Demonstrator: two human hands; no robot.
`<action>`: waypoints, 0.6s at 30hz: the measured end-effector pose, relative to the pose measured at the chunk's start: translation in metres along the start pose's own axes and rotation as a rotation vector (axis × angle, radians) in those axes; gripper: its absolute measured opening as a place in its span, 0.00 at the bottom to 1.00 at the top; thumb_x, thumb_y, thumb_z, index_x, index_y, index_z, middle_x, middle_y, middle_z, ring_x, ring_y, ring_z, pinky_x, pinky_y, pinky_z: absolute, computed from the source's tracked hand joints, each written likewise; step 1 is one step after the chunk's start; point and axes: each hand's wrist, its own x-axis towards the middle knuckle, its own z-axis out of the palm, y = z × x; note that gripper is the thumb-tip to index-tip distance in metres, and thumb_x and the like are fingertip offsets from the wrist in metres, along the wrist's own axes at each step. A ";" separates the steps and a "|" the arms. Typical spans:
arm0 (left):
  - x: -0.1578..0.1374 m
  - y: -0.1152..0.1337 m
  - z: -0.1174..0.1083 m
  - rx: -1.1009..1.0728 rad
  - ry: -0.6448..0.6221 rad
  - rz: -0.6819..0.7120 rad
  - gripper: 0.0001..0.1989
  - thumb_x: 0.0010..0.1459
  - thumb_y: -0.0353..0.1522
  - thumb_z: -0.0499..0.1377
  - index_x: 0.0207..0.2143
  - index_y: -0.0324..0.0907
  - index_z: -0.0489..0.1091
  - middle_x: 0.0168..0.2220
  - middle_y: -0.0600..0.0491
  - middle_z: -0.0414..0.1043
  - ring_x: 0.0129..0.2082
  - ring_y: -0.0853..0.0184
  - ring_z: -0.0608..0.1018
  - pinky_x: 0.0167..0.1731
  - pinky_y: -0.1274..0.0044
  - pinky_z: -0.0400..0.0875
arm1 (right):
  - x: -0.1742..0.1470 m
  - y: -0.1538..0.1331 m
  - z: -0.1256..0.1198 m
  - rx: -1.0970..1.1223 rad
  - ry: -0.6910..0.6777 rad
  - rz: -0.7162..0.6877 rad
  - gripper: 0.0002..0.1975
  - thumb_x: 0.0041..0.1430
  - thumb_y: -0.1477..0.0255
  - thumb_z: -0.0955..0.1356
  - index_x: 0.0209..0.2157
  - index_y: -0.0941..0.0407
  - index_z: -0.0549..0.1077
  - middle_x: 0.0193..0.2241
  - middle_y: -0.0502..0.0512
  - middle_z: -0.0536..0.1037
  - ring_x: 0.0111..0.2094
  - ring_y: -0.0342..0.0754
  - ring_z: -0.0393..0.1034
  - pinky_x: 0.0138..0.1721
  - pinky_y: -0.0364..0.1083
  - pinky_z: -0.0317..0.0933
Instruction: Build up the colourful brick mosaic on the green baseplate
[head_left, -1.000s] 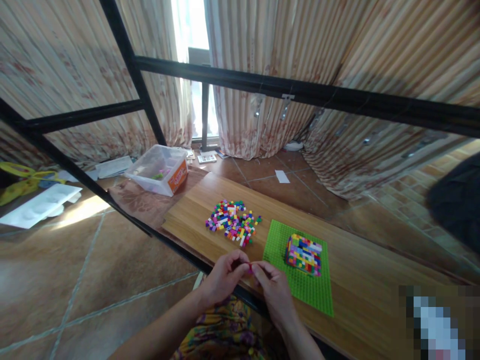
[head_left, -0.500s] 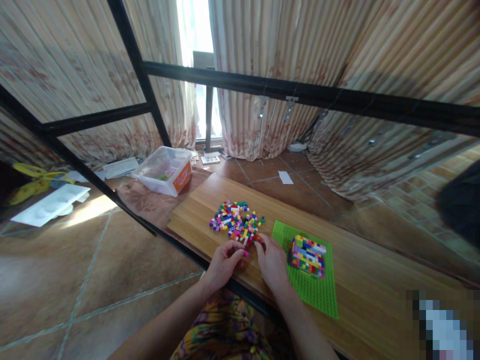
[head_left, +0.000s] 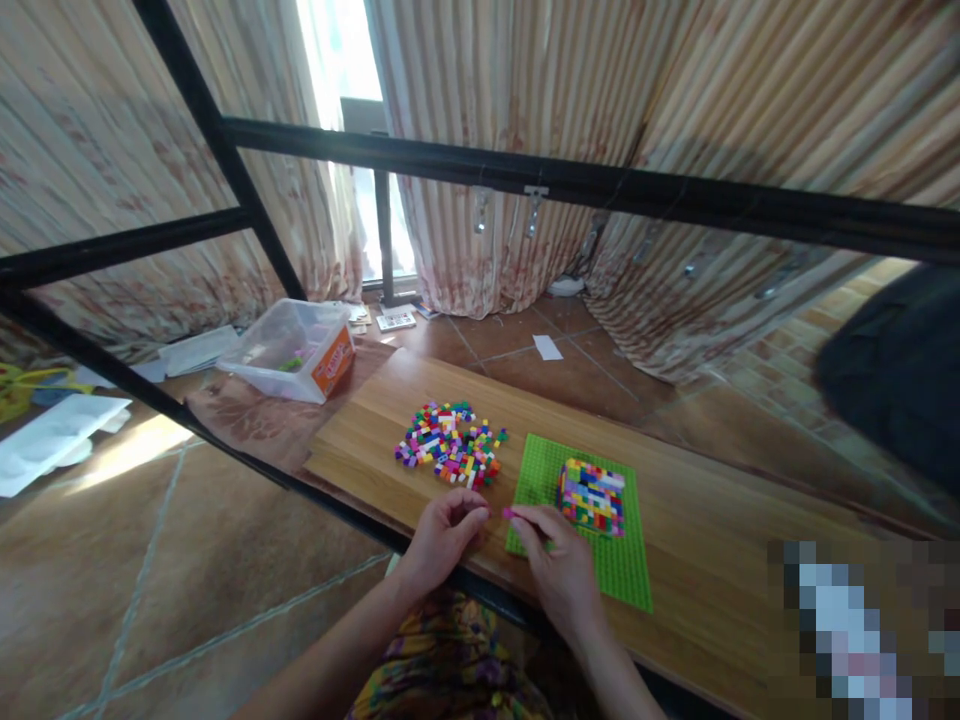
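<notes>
My right hand point(head_left: 555, 555) pinches a small pink toy brick point(head_left: 508, 513) between thumb and fingertips, just beyond the left edge of the green baseplate point(head_left: 536, 465). On that baseplate stands a block built of many-coloured bricks point(head_left: 592, 497), close to the right hand but not touched by it. Facing it, my left hand point(head_left: 448, 535) is closed with thumb and index finger together; whether something tiny is between them I cannot make out. A pile of loose bricks point(head_left: 450, 440) lies just past the left hand on the wooden board point(head_left: 360, 440).
A clear plastic box point(head_left: 289, 345) with an orange label stands on a brown cloth beyond the board's left end. Black metal rails point(head_left: 450, 155) run across in front of curtains. White paper point(head_left: 547, 347) lies on the tiled floor. A dark rounded object point(head_left: 892, 370) is at the right.
My right hand has drawn back from the pile toward the baseplate and now holds a pink brick. A pink brick showed at my left fingertips before. The view has shifted to the right.
</notes>
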 end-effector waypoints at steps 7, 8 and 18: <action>0.002 -0.008 -0.005 0.174 -0.024 0.053 0.11 0.58 0.39 0.58 0.34 0.39 0.69 0.25 0.57 0.67 0.23 0.72 0.70 0.24 0.81 0.63 | 0.021 0.039 -0.079 -0.259 0.306 0.024 0.13 0.56 0.59 0.67 0.33 0.51 0.80 0.41 0.56 0.76 0.46 0.52 0.68 0.51 0.54 0.58; 0.002 -0.008 -0.006 0.198 -0.029 0.059 0.10 0.58 0.38 0.57 0.34 0.40 0.69 0.25 0.57 0.67 0.23 0.72 0.70 0.24 0.81 0.63 | 0.025 0.044 -0.084 -0.300 0.305 0.016 0.13 0.55 0.58 0.67 0.33 0.51 0.80 0.41 0.56 0.75 0.46 0.52 0.68 0.52 0.54 0.58; -0.001 -0.003 -0.007 0.345 -0.092 0.080 0.10 0.59 0.38 0.55 0.34 0.40 0.70 0.25 0.55 0.67 0.24 0.70 0.71 0.26 0.80 0.65 | 0.046 0.066 -0.084 -0.362 0.306 0.007 0.13 0.53 0.58 0.68 0.31 0.51 0.80 0.45 0.57 0.73 0.50 0.55 0.65 0.55 0.59 0.53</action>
